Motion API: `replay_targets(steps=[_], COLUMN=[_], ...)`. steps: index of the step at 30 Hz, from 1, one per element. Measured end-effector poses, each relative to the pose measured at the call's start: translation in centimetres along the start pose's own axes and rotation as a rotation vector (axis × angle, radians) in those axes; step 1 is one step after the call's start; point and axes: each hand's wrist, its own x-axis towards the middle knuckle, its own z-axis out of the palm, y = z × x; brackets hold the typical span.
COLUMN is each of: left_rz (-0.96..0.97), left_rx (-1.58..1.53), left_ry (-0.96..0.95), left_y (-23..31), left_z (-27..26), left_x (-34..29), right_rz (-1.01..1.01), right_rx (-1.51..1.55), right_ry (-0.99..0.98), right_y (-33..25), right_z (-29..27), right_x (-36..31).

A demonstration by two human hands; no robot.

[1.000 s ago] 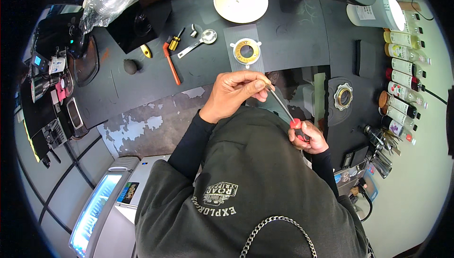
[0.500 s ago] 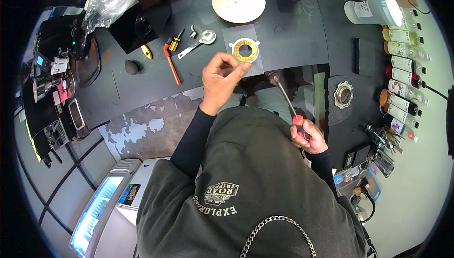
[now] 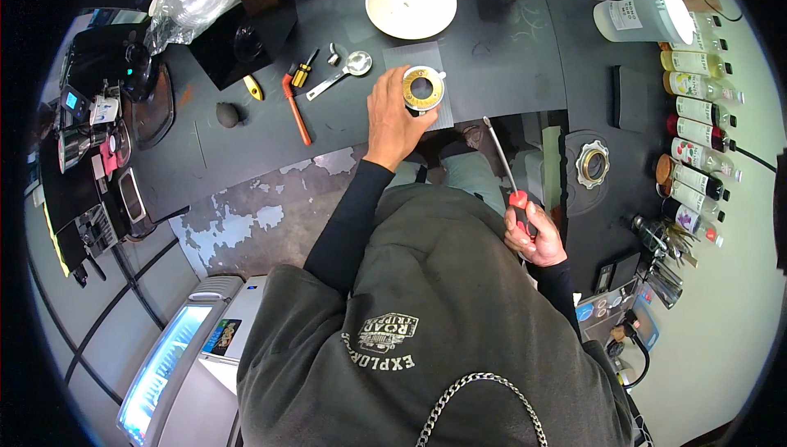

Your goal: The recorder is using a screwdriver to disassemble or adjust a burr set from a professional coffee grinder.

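A round silver part with a gold ring set in it [image 3: 423, 88] and an open middle, much like a grinder burr in its holder, lies on a grey ribbed mat [image 3: 443, 114]. My left hand [image 3: 395, 121] curls around its left and near sides, fingers at the far edge and thumb at the near one. Small tabs stick out from the part's rim. Off to the right, my right hand [image 3: 536, 236] grips a screwdriver [image 3: 517, 201] by its red and black handle. The shaft points up and away, its tip in the air short of the table edge, apart from the ring part.
Left of the mat lie a metal scoop [image 3: 357, 63], a yellow-handled screwdriver [image 3: 302, 75], an orange-handled tool [image 3: 297, 115] and a dark blower bulb [image 3: 228, 115]. Beyond the mat sits a white plate [image 3: 411, 4]. A scalloped metal ring [image 3: 592, 165] and several bottles [image 3: 697, 111] are at right.
My left hand has opened from a pinch over the part's near edge and closed around its left side. The screwdriver's tip has swung slightly; its handle stays in my right hand.
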Motion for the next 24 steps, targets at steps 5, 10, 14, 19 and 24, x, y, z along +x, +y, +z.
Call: replay_targets(steps=[5,10,14,19,24], left_rz=[0.078,0.168,0.189,0.165,0.201], left_rx=[-0.173,-0.172,-0.204,-0.161,-0.157], left_ry=[0.098,0.118,0.128,0.128,0.125], left_y=[2.3,5.5,7.5,9.2,9.7], left_z=[-2.8,-6.1,-7.7,-9.2,-10.0], left_x=[0.2,1.5,2.1,2.2,2.4], right_rz=[-0.042,-0.090,-0.087,-0.088,-0.087], right_rx=[0.061,0.128,0.136,0.143,0.129], right_ry=[-0.001,0.042,0.030,0.019,0.038], right_y=[0.1,-0.2,-0.5,-0.6,-1.0], right_z=[-0.6,-0.7,-0.9,-0.9,-0.8], right_x=[-0.3,0.0,0.4,0.6,0.5])
